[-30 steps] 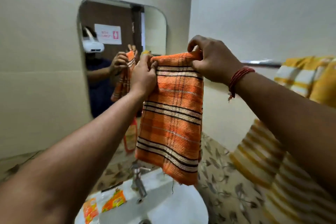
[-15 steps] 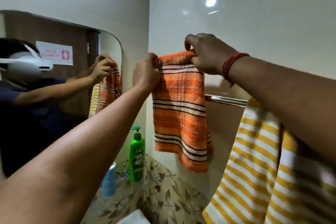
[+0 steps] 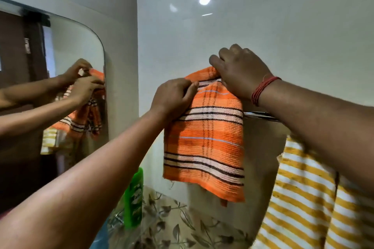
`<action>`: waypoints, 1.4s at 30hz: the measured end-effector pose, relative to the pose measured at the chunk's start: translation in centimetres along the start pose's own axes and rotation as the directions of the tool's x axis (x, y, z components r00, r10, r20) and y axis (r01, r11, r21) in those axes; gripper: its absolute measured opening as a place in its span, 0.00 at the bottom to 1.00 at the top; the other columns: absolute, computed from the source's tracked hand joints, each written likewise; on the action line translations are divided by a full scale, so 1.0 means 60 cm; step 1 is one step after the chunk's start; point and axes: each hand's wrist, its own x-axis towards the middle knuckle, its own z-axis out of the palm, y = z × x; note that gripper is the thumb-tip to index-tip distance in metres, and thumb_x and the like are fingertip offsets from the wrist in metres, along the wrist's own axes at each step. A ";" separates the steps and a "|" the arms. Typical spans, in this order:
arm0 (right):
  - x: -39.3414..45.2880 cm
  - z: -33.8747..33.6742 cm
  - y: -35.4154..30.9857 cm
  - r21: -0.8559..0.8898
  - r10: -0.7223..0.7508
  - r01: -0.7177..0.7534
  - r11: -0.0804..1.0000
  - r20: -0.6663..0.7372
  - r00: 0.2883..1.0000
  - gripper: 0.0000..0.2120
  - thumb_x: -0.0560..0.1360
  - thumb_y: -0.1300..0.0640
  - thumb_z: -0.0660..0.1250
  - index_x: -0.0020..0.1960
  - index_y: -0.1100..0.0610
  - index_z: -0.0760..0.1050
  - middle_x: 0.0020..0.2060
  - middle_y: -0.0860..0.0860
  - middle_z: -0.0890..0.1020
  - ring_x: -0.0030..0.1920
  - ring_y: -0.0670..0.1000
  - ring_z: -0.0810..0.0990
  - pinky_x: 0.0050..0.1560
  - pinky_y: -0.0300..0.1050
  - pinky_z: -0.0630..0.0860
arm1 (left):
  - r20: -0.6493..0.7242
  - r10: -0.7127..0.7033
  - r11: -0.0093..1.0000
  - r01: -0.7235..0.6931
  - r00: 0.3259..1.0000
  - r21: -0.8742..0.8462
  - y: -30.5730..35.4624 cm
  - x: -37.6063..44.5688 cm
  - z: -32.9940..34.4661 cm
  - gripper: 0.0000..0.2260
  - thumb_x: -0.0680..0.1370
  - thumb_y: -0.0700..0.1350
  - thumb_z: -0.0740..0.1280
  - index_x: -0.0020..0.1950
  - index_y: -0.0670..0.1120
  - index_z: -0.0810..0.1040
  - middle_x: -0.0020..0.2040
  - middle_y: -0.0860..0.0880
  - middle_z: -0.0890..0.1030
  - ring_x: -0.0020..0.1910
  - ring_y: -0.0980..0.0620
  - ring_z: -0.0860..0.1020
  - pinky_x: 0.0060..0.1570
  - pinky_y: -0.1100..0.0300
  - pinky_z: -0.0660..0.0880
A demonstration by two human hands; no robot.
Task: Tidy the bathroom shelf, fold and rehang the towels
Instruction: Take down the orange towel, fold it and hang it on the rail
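Hands at towel top: left hand [image 3: 174, 97] and right hand [image 3: 240, 73] fingers pinching orange towel [image 3: 204, 145] over rail [image 3: 261, 115]; yellow striped towel [image 3: 299, 194] right.

Both forearms are bare, with no sleeve in view. The right hand [image 3: 240, 73] bears several turns of red thread bracelet [image 3: 263, 90] wound about the wrist. The left hand [image 3: 172, 98] carries no ornament; its wrist is plain and uncovered.

rail [image 3: 261, 115]: bare between orange towel [image 3: 204, 143] and yellow striped towel [image 3: 303, 198] | below-left: green bottle [image 3: 134, 198] blocks
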 end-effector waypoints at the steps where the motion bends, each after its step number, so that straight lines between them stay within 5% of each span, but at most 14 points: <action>1: -0.003 0.004 -0.010 -0.031 -0.019 0.019 0.999 -0.004 1.000 0.12 0.74 0.63 0.65 0.57 0.59 0.72 0.49 0.60 0.76 0.47 0.63 0.74 0.41 0.55 0.71 | 0.037 0.059 0.998 -0.059 0.998 -0.014 -0.007 -0.009 0.001 0.23 0.82 0.58 0.53 0.40 0.45 0.77 0.37 0.47 0.79 0.39 0.45 0.77 0.37 0.50 0.72; 5: -0.010 -0.014 -0.036 -0.175 -0.130 0.144 0.974 0.089 0.988 0.05 0.74 0.62 0.63 0.49 0.60 0.76 0.52 0.60 0.75 0.49 0.63 0.73 0.41 0.54 0.68 | 0.159 0.059 0.993 -0.042 0.985 -0.111 -0.027 -0.022 0.008 0.25 0.83 0.58 0.49 0.35 0.47 0.74 0.35 0.47 0.78 0.37 0.44 0.76 0.37 0.50 0.70; 7: -0.001 -0.040 -0.052 -0.131 -0.196 0.236 0.963 0.263 0.945 0.04 0.73 0.62 0.65 0.46 0.60 0.78 0.49 0.58 0.76 0.48 0.62 0.75 0.39 0.52 0.69 | 0.249 0.026 0.990 0.008 0.968 -0.138 -0.029 -0.011 0.004 0.24 0.85 0.56 0.51 0.31 0.49 0.69 0.32 0.49 0.75 0.36 0.43 0.75 0.36 0.53 0.65; 10: 0.013 -0.077 -0.076 -0.037 -0.124 0.199 0.979 0.670 0.732 0.08 0.75 0.61 0.63 0.52 0.57 0.78 0.50 0.55 0.78 0.50 0.58 0.78 0.43 0.49 0.76 | 0.394 -0.016 0.986 0.080 0.919 -0.146 -0.027 0.007 0.000 0.24 0.86 0.55 0.52 0.33 0.48 0.73 0.38 0.45 0.79 0.41 0.44 0.76 0.40 0.54 0.65; 13: 0.019 -0.090 -0.098 0.131 -0.089 -0.002 0.991 0.681 0.727 0.08 0.81 0.54 0.58 0.55 0.55 0.73 0.52 0.56 0.80 0.46 0.54 0.75 0.45 0.46 0.72 | 0.458 -0.020 0.982 0.105 0.889 -0.159 -0.027 0.018 -0.004 0.22 0.86 0.55 0.52 0.37 0.48 0.74 0.51 0.39 0.82 0.46 0.44 0.75 0.45 0.54 0.66; 16: 0.020 -0.082 -0.113 0.313 -0.093 -0.260 0.914 0.783 0.615 0.27 0.80 0.37 0.56 0.72 0.53 0.62 0.59 0.56 0.78 0.54 0.55 0.76 0.50 0.44 0.67 | 0.506 0.009 0.980 0.094 0.863 -0.178 -0.024 0.024 -0.012 0.19 0.86 0.51 0.51 0.38 0.56 0.74 0.58 0.38 0.81 0.49 0.45 0.74 0.49 0.52 0.68; 18: 0.023 -0.065 -0.114 0.366 -0.127 -0.335 0.868 0.817 0.563 0.36 0.75 0.33 0.61 0.76 0.48 0.57 0.59 0.50 0.77 0.57 0.53 0.77 0.54 0.43 0.69 | 0.553 -0.007 0.978 0.120 0.833 -0.169 -0.025 0.029 -0.013 0.19 0.86 0.51 0.51 0.50 0.52 0.81 0.62 0.40 0.80 0.54 0.44 0.76 0.56 0.51 0.71; 22: 0.032 -0.025 -0.089 0.492 -0.250 -0.591 0.639 0.860 0.446 0.27 0.71 0.34 0.69 0.64 0.47 0.75 0.55 0.46 0.85 0.52 0.50 0.85 0.61 0.53 0.78 | 0.585 -0.055 0.971 0.180 0.809 -0.156 -0.027 0.031 -0.017 0.23 0.85 0.55 0.52 0.58 0.43 0.81 0.62 0.40 0.80 0.56 0.44 0.77 0.58 0.52 0.71; 26: 0.029 -0.022 -0.079 0.443 -0.341 -0.789 0.425 0.886 0.314 0.28 0.75 0.36 0.65 0.64 0.56 0.77 0.55 0.53 0.85 0.53 0.54 0.85 0.63 0.55 0.77 | 0.581 -0.088 0.965 0.213 0.809 -0.152 -0.035 0.028 -0.015 0.26 0.85 0.61 0.50 0.58 0.45 0.82 0.62 0.42 0.81 0.57 0.44 0.78 0.56 0.54 0.70; 27: 0.030 -0.025 -0.082 0.426 -0.313 -0.795 0.432 0.897 0.311 0.29 0.74 0.34 0.63 0.63 0.56 0.78 0.54 0.53 0.86 0.53 0.54 0.85 0.63 0.55 0.77 | 0.531 -0.089 0.976 0.181 0.843 -0.124 -0.037 0.028 -0.015 0.26 0.84 0.61 0.50 0.58 0.45 0.82 0.61 0.43 0.82 0.58 0.43 0.78 0.56 0.53 0.71; 29: 0.030 -0.041 -0.095 0.392 -0.135 -0.634 0.666 0.900 0.415 0.33 0.73 0.29 0.59 0.61 0.55 0.78 0.55 0.52 0.84 0.53 0.53 0.84 0.59 0.49 0.77 | 0.286 -0.045 0.999 0.040 0.957 0.025 -0.040 0.027 -0.017 0.22 0.84 0.59 0.53 0.52 0.46 0.80 0.53 0.44 0.83 0.53 0.41 0.80 0.48 0.51 0.73; 31: 0.020 -0.055 -0.114 0.244 0.019 -0.304 0.921 0.751 0.660 0.33 0.75 0.29 0.56 0.63 0.55 0.73 0.60 0.54 0.79 0.56 0.55 0.79 0.50 0.46 0.72 | 0.050 0.006 0.998 -0.009 0.999 0.066 -0.034 0.014 -0.021 0.18 0.84 0.57 0.55 0.45 0.46 0.76 0.43 0.46 0.80 0.44 0.41 0.77 0.40 0.51 0.69; 33: -0.005 -0.067 -0.135 0.135 0.024 -0.117 0.984 0.549 0.836 0.31 0.77 0.32 0.56 0.69 0.54 0.66 0.62 0.54 0.75 0.59 0.58 0.77 0.47 0.49 0.69 | 0.045 0.015 0.998 -0.013 0.999 -0.057 -0.027 -0.006 -0.018 0.19 0.84 0.58 0.53 0.42 0.48 0.73 0.40 0.48 0.76 0.41 0.44 0.74 0.39 0.52 0.68; 42: -0.044 -0.029 -0.128 0.152 0.060 -0.150 0.977 0.477 0.877 0.34 0.71 0.26 0.57 0.65 0.50 0.65 0.56 0.52 0.80 0.51 0.56 0.80 0.42 0.47 0.70 | 0.062 0.030 0.994 -0.024 0.998 -0.104 -0.021 -0.039 0.009 0.20 0.86 0.51 0.51 0.37 0.50 0.70 0.34 0.53 0.73 0.36 0.48 0.72 0.40 0.54 0.59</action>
